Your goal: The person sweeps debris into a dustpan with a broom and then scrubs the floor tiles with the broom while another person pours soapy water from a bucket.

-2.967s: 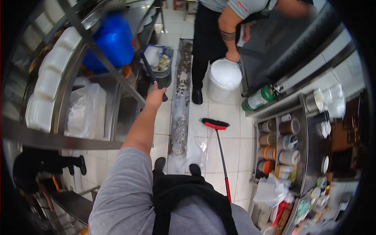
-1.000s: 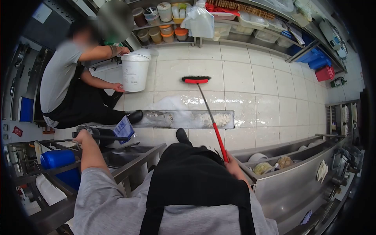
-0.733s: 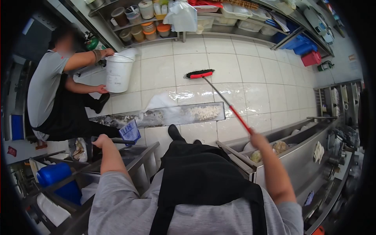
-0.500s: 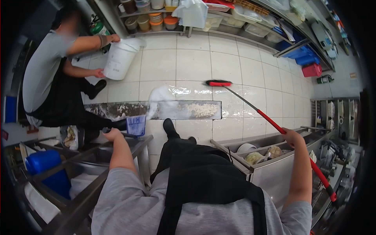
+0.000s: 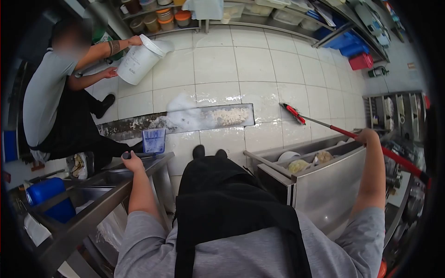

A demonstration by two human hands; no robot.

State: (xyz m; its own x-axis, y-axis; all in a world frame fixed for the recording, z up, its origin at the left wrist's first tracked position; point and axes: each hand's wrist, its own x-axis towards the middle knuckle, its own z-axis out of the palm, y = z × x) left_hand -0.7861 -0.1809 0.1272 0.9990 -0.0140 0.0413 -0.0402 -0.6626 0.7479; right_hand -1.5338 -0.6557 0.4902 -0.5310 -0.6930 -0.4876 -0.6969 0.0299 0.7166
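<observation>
My left hand (image 5: 133, 162) is closed around a dark handle that leads toward a blue plastic scoop (image 5: 154, 140), held over the metal counter edge beside the drain. My right hand (image 5: 367, 137) grips the red and grey pole of a floor brush (image 5: 293, 114). Its red head with dark bristles rests on the wet tiles, right of the drain channel (image 5: 248, 114). Foam (image 5: 183, 111) and pale lumpy matter (image 5: 228, 116) lie in and around the channel. On the left, a crouching co-worker (image 5: 51, 97) holds a white bucket (image 5: 139, 60) tilted with both hands.
A metal unit (image 5: 329, 194) with bagged food in its top stands at my right. To my left are a steel counter frame (image 5: 97, 204) and a blue jug (image 5: 50, 197). Shelves with tubs (image 5: 165, 21) line the back. The tiled floor (image 5: 215, 65) is wet.
The floor brush has swung right and toward me, its head turning. My right hand moved right and lower. The co-worker's bucket tilts further, and foam has spread along the channel.
</observation>
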